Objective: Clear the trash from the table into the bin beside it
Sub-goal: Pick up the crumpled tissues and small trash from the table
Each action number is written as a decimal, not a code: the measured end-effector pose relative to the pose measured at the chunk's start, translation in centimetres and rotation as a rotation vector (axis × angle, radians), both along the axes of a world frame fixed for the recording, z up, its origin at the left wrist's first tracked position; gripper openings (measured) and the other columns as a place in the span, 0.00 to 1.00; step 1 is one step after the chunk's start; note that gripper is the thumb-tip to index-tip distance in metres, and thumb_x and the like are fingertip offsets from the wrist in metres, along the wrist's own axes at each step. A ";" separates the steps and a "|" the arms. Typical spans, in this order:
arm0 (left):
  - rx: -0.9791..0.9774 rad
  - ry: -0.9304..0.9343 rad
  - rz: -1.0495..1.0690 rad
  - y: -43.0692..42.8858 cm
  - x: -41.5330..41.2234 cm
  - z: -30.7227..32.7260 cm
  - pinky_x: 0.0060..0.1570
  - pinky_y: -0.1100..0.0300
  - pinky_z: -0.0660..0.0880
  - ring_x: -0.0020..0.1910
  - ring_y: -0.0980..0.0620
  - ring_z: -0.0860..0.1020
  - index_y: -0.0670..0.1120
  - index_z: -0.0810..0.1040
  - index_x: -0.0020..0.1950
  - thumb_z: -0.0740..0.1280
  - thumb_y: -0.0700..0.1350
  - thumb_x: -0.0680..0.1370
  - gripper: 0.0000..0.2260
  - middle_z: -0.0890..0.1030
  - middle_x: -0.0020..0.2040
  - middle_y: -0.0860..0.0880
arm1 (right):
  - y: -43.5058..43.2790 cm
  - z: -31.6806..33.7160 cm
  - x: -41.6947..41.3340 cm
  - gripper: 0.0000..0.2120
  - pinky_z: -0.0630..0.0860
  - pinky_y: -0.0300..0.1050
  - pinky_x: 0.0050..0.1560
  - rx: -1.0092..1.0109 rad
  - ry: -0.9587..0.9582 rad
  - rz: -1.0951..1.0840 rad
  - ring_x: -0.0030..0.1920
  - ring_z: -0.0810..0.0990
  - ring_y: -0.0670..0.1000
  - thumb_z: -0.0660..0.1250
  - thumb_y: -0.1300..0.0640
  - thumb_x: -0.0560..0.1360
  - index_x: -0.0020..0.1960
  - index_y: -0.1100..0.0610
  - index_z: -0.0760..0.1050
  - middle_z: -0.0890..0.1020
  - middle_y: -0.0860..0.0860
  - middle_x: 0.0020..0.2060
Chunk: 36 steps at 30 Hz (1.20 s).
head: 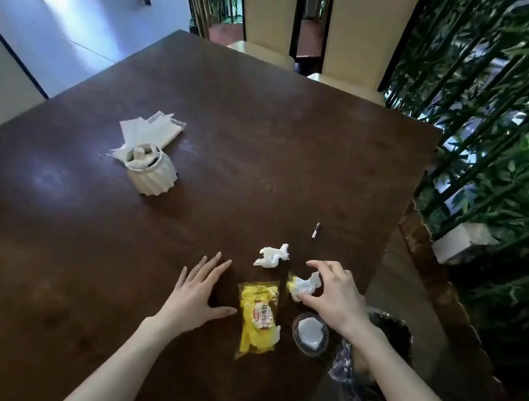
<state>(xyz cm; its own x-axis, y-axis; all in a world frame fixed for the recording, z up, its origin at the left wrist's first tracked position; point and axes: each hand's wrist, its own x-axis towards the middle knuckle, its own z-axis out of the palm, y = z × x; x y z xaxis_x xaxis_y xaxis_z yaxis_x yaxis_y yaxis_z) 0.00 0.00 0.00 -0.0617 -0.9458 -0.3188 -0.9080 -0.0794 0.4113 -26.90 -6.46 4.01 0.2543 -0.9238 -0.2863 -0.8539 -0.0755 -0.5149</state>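
Note:
On the dark wooden table (232, 133) my right hand (334, 294) closes its thumb and fingers around a crumpled white and yellow wad (303, 284). A second crumpled white tissue (273, 255) lies just left of it. A yellow snack wrapper (259, 317) lies flat between my hands. Under my right wrist sits a small dark round lid (309, 334) with white paper in it. My left hand (202, 291) rests flat on the table, fingers spread, holding nothing. The bin (369, 359), lined with a dark bag, stands beside the table's right edge, partly hidden by my right forearm.
A white ribbed cup (153, 170) stuffed with tissue stands at the left, with folded white napkins (151, 132) behind it. A small metal piece (315, 231) lies near the right edge. Two cream chairs (362, 32) stand at the far side. Green bamboo railing (506, 152) runs along the right.

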 end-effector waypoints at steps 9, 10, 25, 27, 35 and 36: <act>-0.015 -0.093 -0.031 0.9 -0.6 -1.9 0.71 0.43 0.31 0.74 0.51 0.31 0.58 0.39 0.76 0.59 0.74 0.68 0.46 0.36 0.77 0.55 | 0.1 -1.1 0.8 0.27 0.74 0.50 0.57 -0.032 0.091 0.046 0.64 0.67 0.52 0.68 0.44 0.70 0.66 0.47 0.66 0.70 0.48 0.64; -0.019 -0.097 -0.031 1.0 -0.7 -2.0 0.71 0.44 0.30 0.74 0.52 0.31 0.58 0.38 0.76 0.58 0.75 0.67 0.46 0.35 0.77 0.55 | 0.1 -1.2 0.9 0.26 0.74 0.50 0.56 -0.038 0.097 0.050 0.64 0.67 0.52 0.68 0.44 0.71 0.66 0.47 0.67 0.70 0.49 0.64; -0.135 -0.227 -0.039 2.0 -0.8 -2.8 0.73 0.49 0.31 0.76 0.53 0.34 0.59 0.38 0.76 0.48 0.77 0.69 0.43 0.39 0.79 0.54 | -0.2 -1.5 1.9 0.11 0.73 0.47 0.52 0.014 0.074 0.061 0.55 0.71 0.53 0.64 0.57 0.74 0.56 0.56 0.71 0.73 0.54 0.56; -0.149 -0.242 -0.041 2.1 -0.9 -2.9 0.73 0.48 0.32 0.76 0.53 0.35 0.58 0.39 0.77 0.48 0.77 0.69 0.43 0.40 0.79 0.54 | -0.5 -1.3 1.6 0.11 0.72 0.46 0.51 0.020 0.050 0.048 0.54 0.72 0.54 0.64 0.58 0.74 0.55 0.56 0.70 0.74 0.55 0.55; -0.178 -0.260 -0.035 2.2 -0.9 -3.1 0.74 0.46 0.37 0.77 0.51 0.40 0.57 0.42 0.77 0.48 0.77 0.70 0.43 0.44 0.79 0.52 | -3.2 0.1 -0.3 0.15 0.70 0.49 0.48 -0.013 -0.103 -0.052 0.50 0.76 0.60 0.65 0.62 0.71 0.57 0.57 0.68 0.72 0.56 0.52; -0.179 -0.260 -0.035 2.2 -0.9 -3.0 0.74 0.45 0.38 0.77 0.51 0.40 0.57 0.42 0.77 0.48 0.77 0.70 0.43 0.45 0.79 0.52 | -3.5 0.3 -0.4 0.17 0.71 0.51 0.50 -0.024 -0.116 -0.056 0.51 0.76 0.60 0.64 0.62 0.71 0.59 0.55 0.68 0.71 0.56 0.53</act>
